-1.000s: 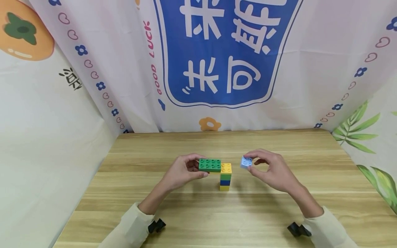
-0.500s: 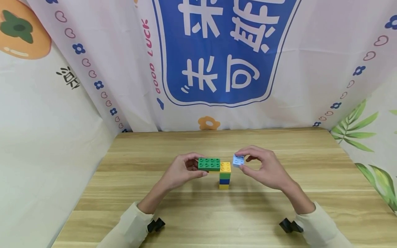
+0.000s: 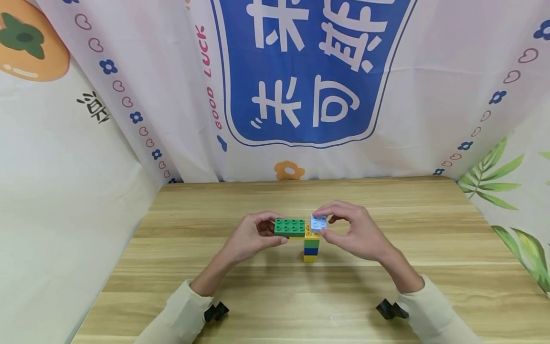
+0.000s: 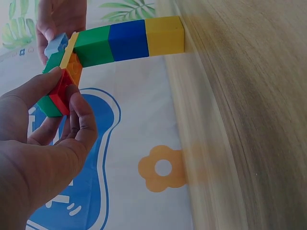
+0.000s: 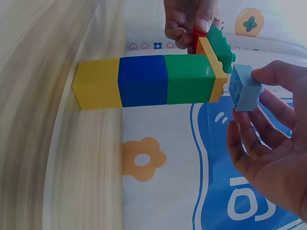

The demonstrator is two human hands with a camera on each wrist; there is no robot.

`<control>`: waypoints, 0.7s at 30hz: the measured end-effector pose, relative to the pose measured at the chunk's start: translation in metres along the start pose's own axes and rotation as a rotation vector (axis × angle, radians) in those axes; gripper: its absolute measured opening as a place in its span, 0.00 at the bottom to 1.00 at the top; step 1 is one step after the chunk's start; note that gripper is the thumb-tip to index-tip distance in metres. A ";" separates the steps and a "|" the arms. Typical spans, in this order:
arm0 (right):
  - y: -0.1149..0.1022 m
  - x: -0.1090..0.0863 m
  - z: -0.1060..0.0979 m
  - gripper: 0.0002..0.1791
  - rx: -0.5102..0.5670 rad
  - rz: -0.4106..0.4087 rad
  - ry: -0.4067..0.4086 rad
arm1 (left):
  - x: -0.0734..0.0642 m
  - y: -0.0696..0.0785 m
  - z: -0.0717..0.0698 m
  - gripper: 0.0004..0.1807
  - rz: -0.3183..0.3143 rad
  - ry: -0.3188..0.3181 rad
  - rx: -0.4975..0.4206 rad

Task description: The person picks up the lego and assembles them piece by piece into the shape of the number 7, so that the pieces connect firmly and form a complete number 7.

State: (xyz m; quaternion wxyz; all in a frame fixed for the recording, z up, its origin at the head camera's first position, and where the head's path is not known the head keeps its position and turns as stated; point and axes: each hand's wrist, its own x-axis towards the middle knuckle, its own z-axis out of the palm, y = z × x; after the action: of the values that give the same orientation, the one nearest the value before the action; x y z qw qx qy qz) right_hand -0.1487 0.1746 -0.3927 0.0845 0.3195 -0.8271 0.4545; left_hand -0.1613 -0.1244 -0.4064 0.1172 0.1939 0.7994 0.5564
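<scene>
A column of toy building bricks stands on the table: yellow [image 5: 98,84] at the bottom, then blue [image 5: 143,80], then green [image 5: 189,79]. Across its top lies a thin yellow-orange plate [image 5: 218,85] that juts out to the left. That overhang carries a long dark green brick [image 3: 290,227] on top and a red brick [image 4: 61,93] underneath. My left hand [image 3: 251,239] grips this end between thumb and fingers. With thumb and fingers my right hand [image 3: 358,234] pinches a light blue brick [image 5: 245,90], close over the plate's bare studs; the right wrist view shows a small gap.
The wood-grain table [image 3: 240,296] spreads around the column. Behind it hangs a printed white cloth [image 3: 412,124] with a blue sign shape, and further cloth [image 3: 81,191] closes off the left side.
My right hand has moved left with the light blue brick, from beside the column to over its top. The left hand keeps its grip in the same place.
</scene>
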 end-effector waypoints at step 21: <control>0.002 0.006 0.011 0.18 0.014 0.020 -0.052 | 0.001 0.000 -0.001 0.21 0.024 -0.012 -0.018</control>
State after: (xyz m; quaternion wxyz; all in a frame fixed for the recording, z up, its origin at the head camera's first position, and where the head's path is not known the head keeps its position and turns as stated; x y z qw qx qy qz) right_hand -0.1532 0.1640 -0.3974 0.0560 0.3236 -0.8290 0.4526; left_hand -0.1627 -0.1246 -0.4064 0.1171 0.2055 0.7913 0.5638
